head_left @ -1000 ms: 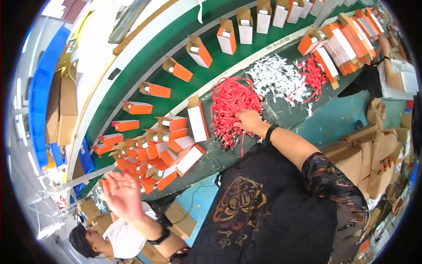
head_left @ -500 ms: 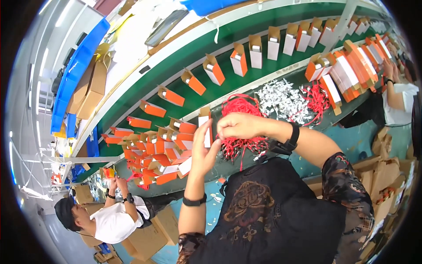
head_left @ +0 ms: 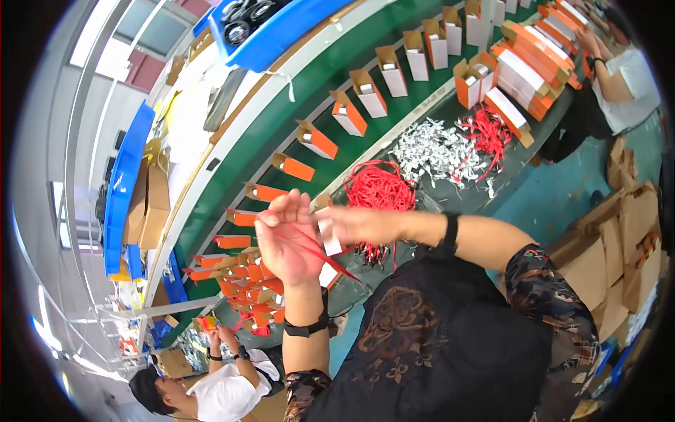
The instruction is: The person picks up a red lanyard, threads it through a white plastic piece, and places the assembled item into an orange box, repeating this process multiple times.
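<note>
My left hand (head_left: 290, 243) is raised palm up, with a thin red strap (head_left: 336, 266) caught at its thumb and fingers. The strap runs across the palm and trails down to the right past the wrist. Beside it, my right hand (head_left: 365, 225) is smeared by motion, its fingertips pointing at the left palm; whether it holds anything does not show. A small white-sided box (head_left: 328, 238) stands partly hidden behind the right fingers. Just beyond the right hand lies a tangled pile of red straps (head_left: 380, 186) on the dark bench.
White cable-like pieces (head_left: 436, 151) and more red straps (head_left: 489, 133) lie to the right. Open orange-and-white boxes (head_left: 349, 116) line the green conveyor (head_left: 309, 91). Boxes (head_left: 246, 278) crowd the left. Co-workers (head_left: 232, 390) (head_left: 622, 84) sit on both sides.
My hands, close together over the red pile before, have moved left and apart. The left palm has turned up, with a red strap now showing across it. The view has shifted too.
</note>
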A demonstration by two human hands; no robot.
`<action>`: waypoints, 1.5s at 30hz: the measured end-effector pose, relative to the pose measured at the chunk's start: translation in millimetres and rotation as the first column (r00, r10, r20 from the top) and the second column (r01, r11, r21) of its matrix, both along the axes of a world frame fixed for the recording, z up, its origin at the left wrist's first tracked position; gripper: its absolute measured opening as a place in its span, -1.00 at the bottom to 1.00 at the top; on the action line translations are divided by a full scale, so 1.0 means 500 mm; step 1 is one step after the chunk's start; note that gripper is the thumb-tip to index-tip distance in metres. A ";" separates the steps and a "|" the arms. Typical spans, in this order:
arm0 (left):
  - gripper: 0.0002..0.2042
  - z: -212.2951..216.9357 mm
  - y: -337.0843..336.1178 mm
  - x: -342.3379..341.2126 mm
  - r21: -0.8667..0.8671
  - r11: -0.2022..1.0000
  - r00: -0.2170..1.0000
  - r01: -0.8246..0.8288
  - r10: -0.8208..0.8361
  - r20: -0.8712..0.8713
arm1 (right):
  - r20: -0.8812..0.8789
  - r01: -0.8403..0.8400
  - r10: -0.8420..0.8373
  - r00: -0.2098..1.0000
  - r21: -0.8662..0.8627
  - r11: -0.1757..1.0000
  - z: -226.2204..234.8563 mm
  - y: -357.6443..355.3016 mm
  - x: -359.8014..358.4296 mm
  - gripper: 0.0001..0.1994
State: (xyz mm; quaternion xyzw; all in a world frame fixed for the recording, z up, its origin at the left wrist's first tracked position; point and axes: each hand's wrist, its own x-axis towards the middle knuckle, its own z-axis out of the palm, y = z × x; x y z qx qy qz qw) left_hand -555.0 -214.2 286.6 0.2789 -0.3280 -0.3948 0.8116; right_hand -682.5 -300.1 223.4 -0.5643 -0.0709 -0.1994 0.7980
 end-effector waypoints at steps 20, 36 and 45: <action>-0.54 -0.252 0.088 -0.101 0.645 0.608 0.875 0.462 -0.196 -0.442 | -0.167 0.482 -0.491 0.855 -0.096 0.871 -0.021 0.053 -0.032 -0.75; -0.64 -0.337 0.055 -0.033 0.247 0.873 0.613 0.421 -0.073 -0.787 | -0.279 0.266 -0.596 0.753 -0.700 0.663 -0.110 -0.095 -0.042 -0.64; -0.63 -0.351 0.179 -0.048 0.690 0.588 0.644 0.422 0.341 -0.685 | -0.589 0.035 -0.806 0.056 -0.805 0.592 -0.498 -0.280 -0.096 -0.80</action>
